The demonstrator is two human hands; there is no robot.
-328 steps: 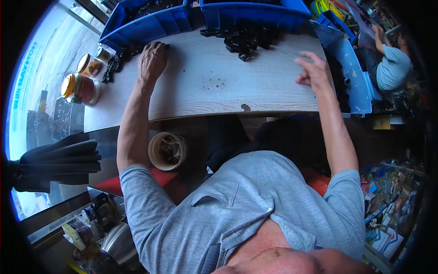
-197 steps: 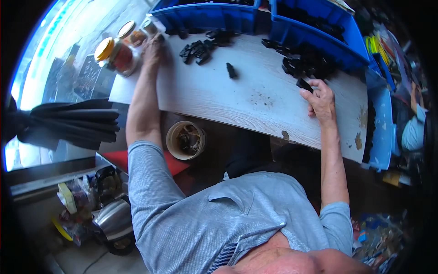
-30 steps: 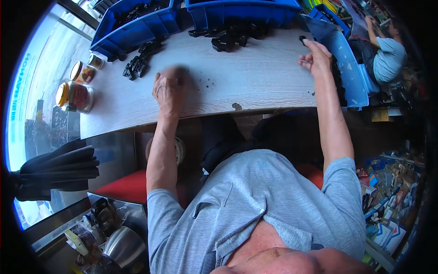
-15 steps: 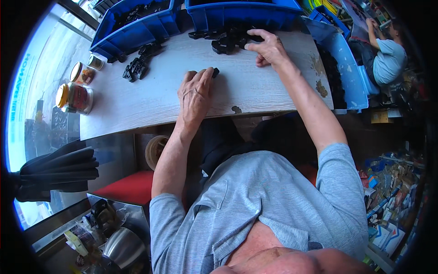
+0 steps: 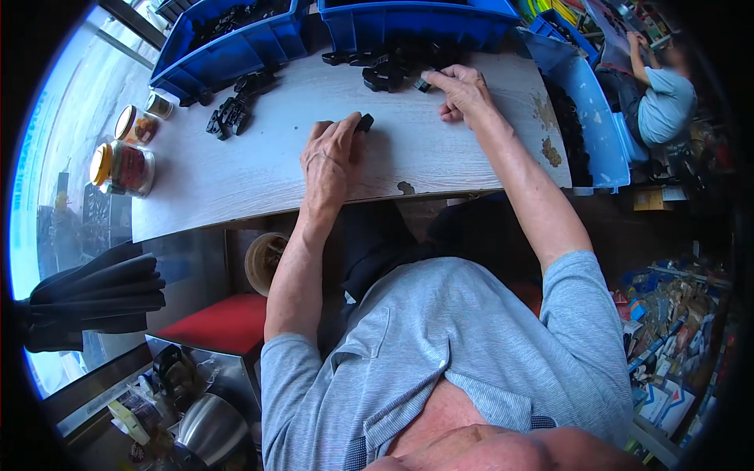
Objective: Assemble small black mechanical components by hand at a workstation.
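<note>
My left hand [image 5: 328, 153] rests over the middle of the table, its fingers closed on a small black part [image 5: 364, 123] that sticks out past the fingertips. At the far side, my right hand [image 5: 465, 96] pinches another small black piece [image 5: 422, 82] between thumb and index finger. That piece is beside the near edge of a pile of black parts [image 5: 385, 72]. A second group of black parts [image 5: 229, 118] lies to the left, in front of a blue bin. What exactly the parts are is too dark to make out.
Two blue bins [image 5: 236, 47] [image 5: 416, 25] with black parts line the table's far edge. A light blue crate [image 5: 601, 133] stands at the right. Jars [image 5: 126, 169] sit on the left by the window. Another person [image 5: 664, 102] works at the far right.
My right hand's fingers have closed from a spread pose onto a small black piece at the pile and drawn slightly nearer. My left hand has barely shifted, still holding its part.
</note>
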